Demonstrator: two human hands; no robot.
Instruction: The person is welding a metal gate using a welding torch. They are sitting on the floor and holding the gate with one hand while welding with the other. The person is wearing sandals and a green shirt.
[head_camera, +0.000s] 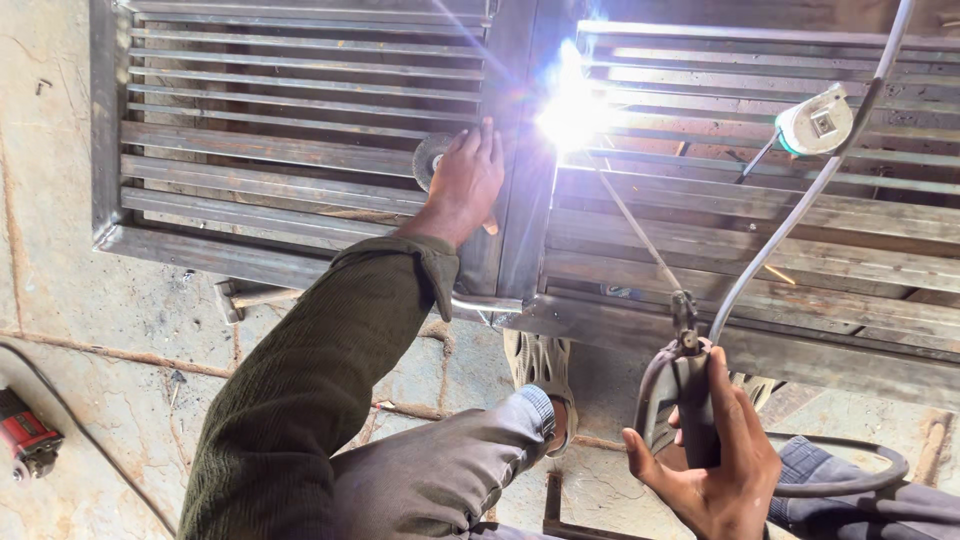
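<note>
Down low, the right hand (715, 465) is wrapped tight around a dark welding holder (685, 395). A thin welding rod (635, 225) sticks out of the top of the holder and slants up and to the left, well away from the hand. At the far tip of the rod a very bright white spark (572, 112) burns on the metal frame (300, 160). A grey cable (800, 200) curves up from the holder toward the top right corner.

The left hand (462, 185) lies flat on the frame, fingers spread out, just to the left of the spark. It presses on the upright middle bar (510, 240) and does not close on anything. A round grey disc (430, 158) peeks out from under it, touching the hand. The green sleeve (320, 370) reaches up to that hand.

The frame has many flat slats going across. A small white round tool (818, 122) rests on the slats at the right. A red power tool (25, 435) lies on the floor at the far left, well apart from both hands.
</note>
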